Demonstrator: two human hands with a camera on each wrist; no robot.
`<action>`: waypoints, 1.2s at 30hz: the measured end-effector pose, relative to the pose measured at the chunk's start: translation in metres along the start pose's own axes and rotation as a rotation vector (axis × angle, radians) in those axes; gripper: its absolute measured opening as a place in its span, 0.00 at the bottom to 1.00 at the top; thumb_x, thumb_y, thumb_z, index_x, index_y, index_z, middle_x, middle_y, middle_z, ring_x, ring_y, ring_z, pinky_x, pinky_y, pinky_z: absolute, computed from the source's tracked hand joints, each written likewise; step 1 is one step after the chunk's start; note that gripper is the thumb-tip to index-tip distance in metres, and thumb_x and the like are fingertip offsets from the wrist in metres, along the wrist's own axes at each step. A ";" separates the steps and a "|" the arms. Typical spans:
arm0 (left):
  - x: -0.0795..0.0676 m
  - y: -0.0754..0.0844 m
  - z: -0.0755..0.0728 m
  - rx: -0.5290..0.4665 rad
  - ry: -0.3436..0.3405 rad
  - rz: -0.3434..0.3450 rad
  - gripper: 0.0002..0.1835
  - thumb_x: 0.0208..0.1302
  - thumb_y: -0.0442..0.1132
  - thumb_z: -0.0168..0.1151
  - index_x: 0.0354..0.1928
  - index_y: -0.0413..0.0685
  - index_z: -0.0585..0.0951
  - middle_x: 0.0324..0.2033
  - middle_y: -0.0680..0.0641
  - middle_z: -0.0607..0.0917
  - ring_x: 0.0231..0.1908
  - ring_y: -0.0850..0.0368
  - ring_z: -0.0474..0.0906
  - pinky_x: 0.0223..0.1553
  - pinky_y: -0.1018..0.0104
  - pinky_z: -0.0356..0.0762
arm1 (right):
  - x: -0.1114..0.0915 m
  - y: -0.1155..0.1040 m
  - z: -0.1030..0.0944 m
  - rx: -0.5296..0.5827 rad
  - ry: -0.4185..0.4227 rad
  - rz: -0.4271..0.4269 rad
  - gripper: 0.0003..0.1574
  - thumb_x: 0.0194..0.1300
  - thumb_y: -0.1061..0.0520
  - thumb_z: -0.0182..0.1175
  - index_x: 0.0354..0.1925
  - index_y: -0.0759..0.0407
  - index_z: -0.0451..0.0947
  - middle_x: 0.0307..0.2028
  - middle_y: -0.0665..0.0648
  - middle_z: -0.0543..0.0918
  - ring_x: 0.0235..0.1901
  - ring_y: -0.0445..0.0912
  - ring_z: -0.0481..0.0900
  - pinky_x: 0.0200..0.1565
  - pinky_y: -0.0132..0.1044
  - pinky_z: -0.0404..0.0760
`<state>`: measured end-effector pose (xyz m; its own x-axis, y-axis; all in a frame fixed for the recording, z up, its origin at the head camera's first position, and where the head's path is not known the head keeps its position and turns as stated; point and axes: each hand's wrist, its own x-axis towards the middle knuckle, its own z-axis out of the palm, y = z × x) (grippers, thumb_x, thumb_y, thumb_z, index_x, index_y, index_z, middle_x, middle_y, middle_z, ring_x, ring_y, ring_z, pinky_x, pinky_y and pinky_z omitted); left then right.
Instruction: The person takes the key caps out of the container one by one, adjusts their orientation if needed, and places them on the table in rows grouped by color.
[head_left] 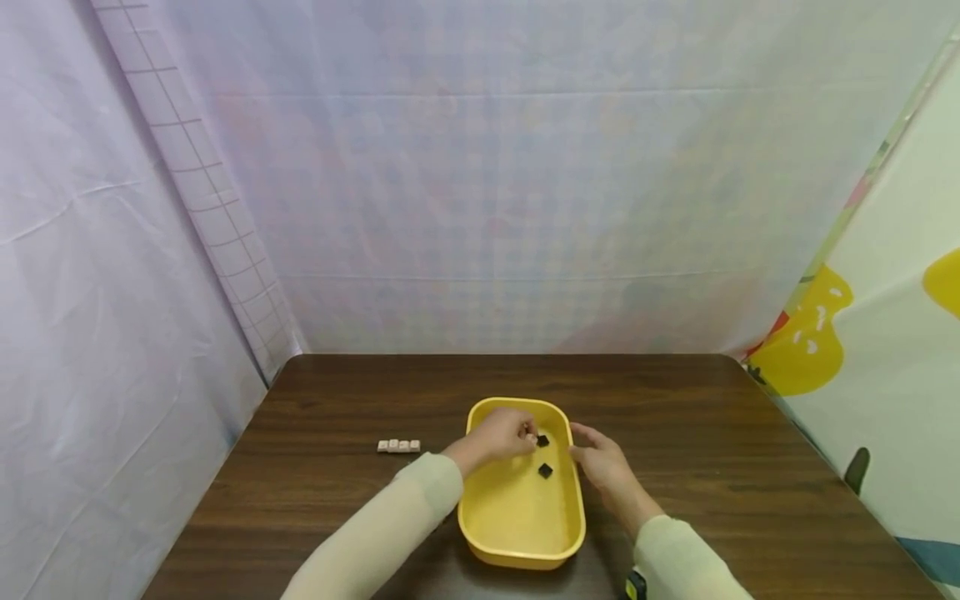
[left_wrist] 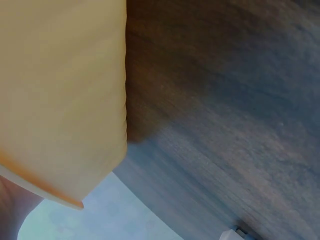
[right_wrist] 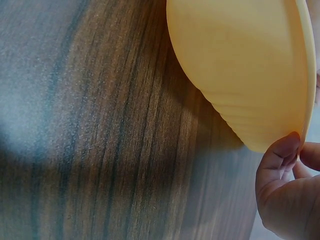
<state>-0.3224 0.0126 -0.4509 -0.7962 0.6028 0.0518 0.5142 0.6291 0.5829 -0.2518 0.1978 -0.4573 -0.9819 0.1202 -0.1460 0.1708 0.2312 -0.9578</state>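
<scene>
A yellow plastic basin [head_left: 517, 517] stands on the dark wooden table. My left hand [head_left: 506, 433] reaches over its left rim, fingers curled, and pinches what looks like a small white keycap [head_left: 532, 439]. Two black keycaps [head_left: 545, 471] lie on the basin's floor, one close to the left fingertips. My right hand [head_left: 606, 468] grips the basin's right rim; the right wrist view shows thumb and fingers [right_wrist: 285, 150] on either side of that edge. The left wrist view shows mostly the basin's outer wall [left_wrist: 60, 90], so the left fingertips are hidden there.
Several white keycaps [head_left: 399, 446] sit in a row on the table [head_left: 322, 500], left of the basin. Pale curtains [head_left: 487, 208] hang behind the table and at its sides. A dark watch-like object [head_left: 635, 585] is near the right sleeve.
</scene>
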 end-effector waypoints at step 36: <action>-0.017 -0.008 -0.012 -0.100 0.136 -0.005 0.08 0.69 0.41 0.64 0.44 0.48 0.87 0.31 0.54 0.85 0.28 0.65 0.77 0.32 0.68 0.76 | 0.000 -0.002 -0.001 -0.019 0.005 0.023 0.32 0.68 0.65 0.53 0.69 0.67 0.65 0.56 0.73 0.76 0.40 0.51 0.80 0.38 0.39 0.78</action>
<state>-0.3170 -0.0087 -0.4469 -0.8380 0.5236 0.1536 0.4810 0.5759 0.6610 -0.2518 0.1979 -0.4557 -0.9773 0.1309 -0.1667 0.1949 0.2466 -0.9493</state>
